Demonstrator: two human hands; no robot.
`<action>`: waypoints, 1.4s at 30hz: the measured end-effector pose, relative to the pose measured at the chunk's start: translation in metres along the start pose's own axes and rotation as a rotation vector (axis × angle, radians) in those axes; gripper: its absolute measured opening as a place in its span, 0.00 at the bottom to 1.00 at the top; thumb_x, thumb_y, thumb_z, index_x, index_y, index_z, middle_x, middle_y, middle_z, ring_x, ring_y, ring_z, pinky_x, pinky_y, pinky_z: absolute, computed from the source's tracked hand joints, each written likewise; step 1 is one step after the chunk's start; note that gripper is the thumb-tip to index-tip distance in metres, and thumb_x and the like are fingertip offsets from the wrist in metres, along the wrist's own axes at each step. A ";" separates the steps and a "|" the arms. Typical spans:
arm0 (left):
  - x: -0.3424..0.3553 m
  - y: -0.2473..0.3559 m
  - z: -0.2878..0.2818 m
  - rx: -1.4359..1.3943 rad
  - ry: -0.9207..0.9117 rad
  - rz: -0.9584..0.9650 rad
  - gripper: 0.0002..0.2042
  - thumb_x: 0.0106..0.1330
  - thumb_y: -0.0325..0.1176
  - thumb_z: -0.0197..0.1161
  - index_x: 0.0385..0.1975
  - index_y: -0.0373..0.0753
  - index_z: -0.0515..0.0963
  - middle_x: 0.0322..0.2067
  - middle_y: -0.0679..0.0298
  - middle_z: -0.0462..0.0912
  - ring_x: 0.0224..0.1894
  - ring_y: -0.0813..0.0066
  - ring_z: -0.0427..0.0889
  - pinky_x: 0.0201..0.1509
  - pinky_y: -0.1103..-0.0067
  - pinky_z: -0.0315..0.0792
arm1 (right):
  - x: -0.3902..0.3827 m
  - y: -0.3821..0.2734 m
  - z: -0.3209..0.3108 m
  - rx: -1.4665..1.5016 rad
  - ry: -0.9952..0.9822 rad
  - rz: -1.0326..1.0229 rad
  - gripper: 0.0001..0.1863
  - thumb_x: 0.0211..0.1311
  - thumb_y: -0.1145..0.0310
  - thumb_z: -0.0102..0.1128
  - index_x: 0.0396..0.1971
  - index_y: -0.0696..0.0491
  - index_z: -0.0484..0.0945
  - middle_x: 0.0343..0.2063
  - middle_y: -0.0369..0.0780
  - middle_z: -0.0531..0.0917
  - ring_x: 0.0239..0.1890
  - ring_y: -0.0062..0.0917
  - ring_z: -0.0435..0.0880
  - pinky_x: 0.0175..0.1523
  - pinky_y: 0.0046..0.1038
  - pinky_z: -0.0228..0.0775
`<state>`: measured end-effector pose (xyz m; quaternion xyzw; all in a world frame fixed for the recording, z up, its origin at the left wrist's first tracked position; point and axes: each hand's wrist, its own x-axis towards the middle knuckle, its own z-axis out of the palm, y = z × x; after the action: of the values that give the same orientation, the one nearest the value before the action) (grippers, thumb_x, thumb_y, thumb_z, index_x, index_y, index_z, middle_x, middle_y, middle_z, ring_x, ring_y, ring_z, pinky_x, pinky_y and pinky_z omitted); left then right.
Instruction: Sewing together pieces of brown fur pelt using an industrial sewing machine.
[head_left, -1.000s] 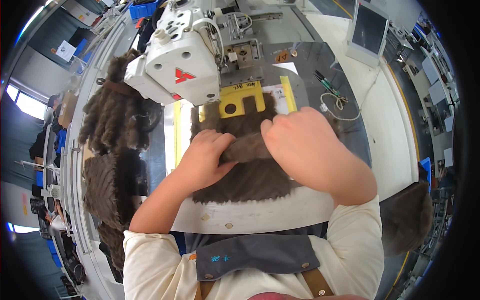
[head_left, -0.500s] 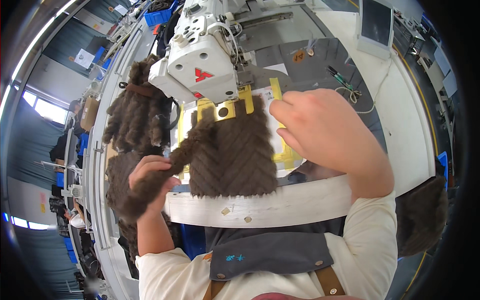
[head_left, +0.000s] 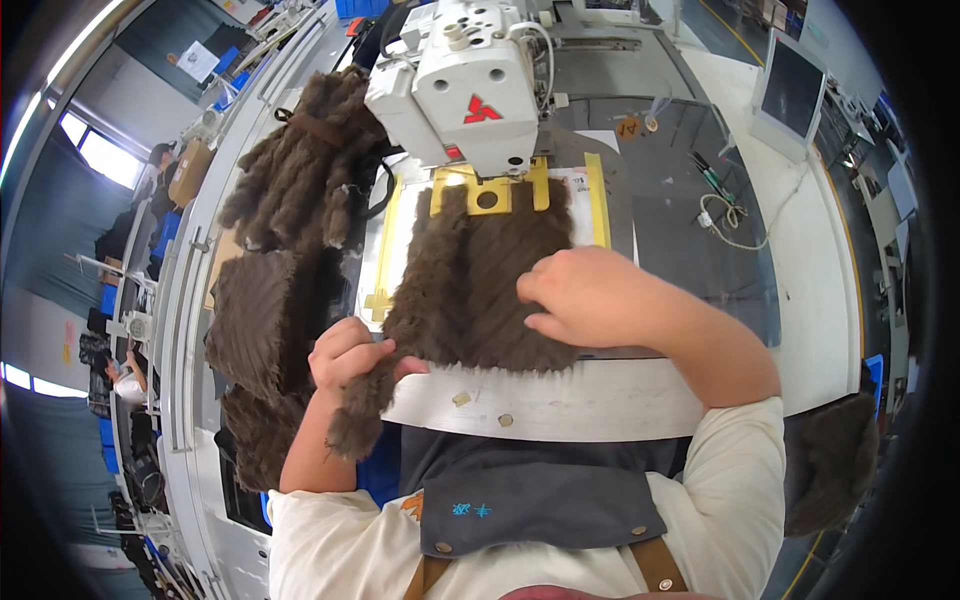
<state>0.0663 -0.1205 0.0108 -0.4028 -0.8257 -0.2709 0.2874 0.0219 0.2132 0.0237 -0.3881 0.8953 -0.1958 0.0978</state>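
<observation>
A brown fur panel (head_left: pixel 500 300) with slanting ridges lies under a white sewing machine head (head_left: pixel 465 105), its far edge beneath a yellow plate (head_left: pixel 487 200) with a round hole. My left hand (head_left: pixel 348 352) is closed around a long brown fur strip (head_left: pixel 362 408); the strip runs up along the panel's left side, and its near end hangs below my fist. Over the panel's right part is my right hand (head_left: pixel 600 300), its fingers curled together. Whether anything is between those fingertips is hidden.
Bundled fur strips (head_left: pixel 310 170) and a stack of fur panels (head_left: pixel 255 320) lie to the left. Tweezers (head_left: pixel 708 172) and a coiled cord (head_left: pixel 725 222) rest on the dark plate at right. A monitor (head_left: pixel 790 95) stands far right. A white curved edge (head_left: pixel 540 405) borders the near side.
My left hand has brought the fur strip rightward, laying it against the panel's left side. My right hand has come down from beside the yellow tape to over the panel.
</observation>
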 end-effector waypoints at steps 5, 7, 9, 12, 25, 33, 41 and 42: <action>0.011 0.017 0.019 0.081 -0.009 0.169 0.24 0.43 0.38 0.88 0.17 0.41 0.71 0.16 0.69 0.66 0.17 0.70 0.66 0.21 0.75 0.61 | 0.026 -0.010 0.037 0.666 -0.129 0.025 0.39 0.78 0.34 0.44 0.34 0.59 0.86 0.28 0.45 0.88 0.31 0.36 0.87 0.40 0.37 0.79; 0.024 0.031 0.027 0.100 -0.081 0.238 0.21 0.42 0.36 0.81 0.15 0.44 0.68 0.16 0.70 0.60 0.17 0.72 0.65 0.21 0.75 0.57 | 0.031 -0.013 0.058 0.862 -0.218 0.105 0.41 0.78 0.33 0.42 0.32 0.59 0.86 0.26 0.43 0.87 0.28 0.32 0.86 0.36 0.34 0.78; 0.023 0.041 0.039 0.160 -0.139 0.275 0.14 0.42 0.33 0.71 0.14 0.48 0.68 0.17 0.71 0.59 0.20 0.74 0.66 0.22 0.76 0.58 | 0.034 -0.021 0.063 1.146 -0.327 0.228 0.35 0.80 0.41 0.49 0.24 0.57 0.83 0.22 0.36 0.84 0.23 0.19 0.79 0.27 0.24 0.71; 0.027 0.048 0.051 0.206 -0.173 0.317 0.10 0.40 0.33 0.66 0.16 0.47 0.69 0.19 0.71 0.61 0.22 0.75 0.68 0.24 0.76 0.59 | 0.033 -0.025 0.058 1.117 -0.335 0.253 0.30 0.80 0.48 0.53 0.22 0.56 0.81 0.21 0.38 0.83 0.19 0.18 0.77 0.25 0.22 0.69; 0.038 0.075 0.061 -0.055 -0.380 0.485 0.16 0.55 0.34 0.76 0.40 0.32 0.86 0.35 0.64 0.80 0.26 0.76 0.74 0.26 0.79 0.71 | 0.028 -0.020 0.050 1.029 -0.215 0.348 0.21 0.66 0.60 0.67 0.19 0.60 0.78 0.14 0.36 0.76 0.15 0.19 0.71 0.21 0.29 0.63; 0.040 0.082 0.064 -0.120 -0.246 0.503 0.09 0.47 0.21 0.74 0.29 0.33 0.84 0.26 0.68 0.70 0.21 0.78 0.67 0.21 0.79 0.62 | 0.027 -0.020 0.047 0.976 -0.242 0.334 0.23 0.66 0.58 0.66 0.18 0.62 0.78 0.14 0.41 0.78 0.15 0.24 0.76 0.21 0.32 0.67; 0.036 0.068 0.063 -0.085 -0.162 0.587 0.11 0.53 0.31 0.78 0.35 0.34 0.89 0.25 0.71 0.69 0.24 0.79 0.73 0.21 0.81 0.59 | 0.021 -0.030 0.038 1.005 -0.511 0.188 0.29 0.72 0.52 0.58 0.20 0.64 0.82 0.18 0.45 0.83 0.17 0.29 0.82 0.23 0.32 0.74; 0.041 0.064 0.059 -0.095 -0.163 0.593 0.11 0.53 0.31 0.78 0.35 0.34 0.89 0.25 0.71 0.69 0.24 0.79 0.73 0.21 0.81 0.59 | 0.019 -0.031 0.040 1.010 -0.504 0.197 0.29 0.72 0.52 0.58 0.20 0.64 0.82 0.18 0.45 0.83 0.17 0.29 0.82 0.23 0.32 0.74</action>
<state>0.0831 -0.0256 0.0120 -0.6594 -0.6790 -0.1805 0.2675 0.0424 0.1685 0.0001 -0.2427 0.6715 -0.4907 0.4994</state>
